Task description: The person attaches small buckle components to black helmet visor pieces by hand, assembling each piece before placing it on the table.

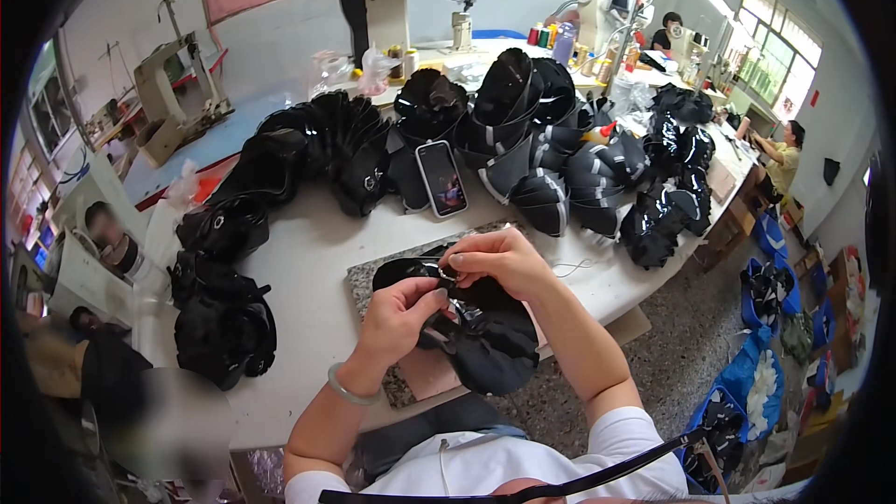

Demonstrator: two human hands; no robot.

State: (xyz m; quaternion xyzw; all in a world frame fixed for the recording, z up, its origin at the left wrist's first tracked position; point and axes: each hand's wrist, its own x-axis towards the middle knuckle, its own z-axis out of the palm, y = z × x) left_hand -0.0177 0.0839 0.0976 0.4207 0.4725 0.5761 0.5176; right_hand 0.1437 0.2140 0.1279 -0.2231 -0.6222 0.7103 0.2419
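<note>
A glossy black sewn piece (pixel 495 355), which looks like a shoe upper, lies over a speckled stone slab (pixel 362 285) close in front of me. My left hand (pixel 397 313) pinches its upper edge between thumb and fingers. From the right, my right hand (pixel 499 263) also pinches that edge, its fingertips nearly touching the left ones. Something small and shiny shows between the fingertips; what it is I cannot make out. Past my hands, a phone (pixel 441 179) with a lit screen leans upright against black pieces.
Stacked black pieces (pixel 266 163) curve along the table's left side. More nested black pieces (pixel 569 177) stand at the back and right. Behind them is a sewing machine (pixel 411 14) with thread spools. Blue bins (pixel 719 420) stand on the floor at right. Other people sit farther off.
</note>
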